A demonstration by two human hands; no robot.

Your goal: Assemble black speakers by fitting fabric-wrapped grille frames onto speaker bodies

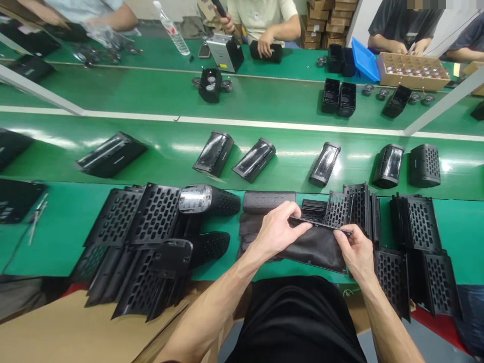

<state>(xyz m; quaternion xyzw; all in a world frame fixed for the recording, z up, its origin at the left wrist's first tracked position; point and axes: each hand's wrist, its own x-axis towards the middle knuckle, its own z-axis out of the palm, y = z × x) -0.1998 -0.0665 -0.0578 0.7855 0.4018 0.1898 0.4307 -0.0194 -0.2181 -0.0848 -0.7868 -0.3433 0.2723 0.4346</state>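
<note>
A black panel with a dark, smooth sheet across it (317,248) is tilted in front of me, held by its far edge. My left hand (282,227) pinches that edge near its left end, thumb on the near side. At the right end, the thumb and fingers of my right hand (353,247) close on the same edge. Just behind the panel stand black perforated grilles (338,207). To the left of it lie a folded black sheet (249,227) and a rolled-looking dark textured piece (269,201). The panel's underside is hidden.
Stacked perforated grilles (155,214) and dark speaker housings (223,200) fill the left of the bench; more grilles (421,222) stand at right. Black speakers (214,154) lie along the green conveyor (166,136). Across it, people work near a blue tray (365,59) and a cardboard box (412,78).
</note>
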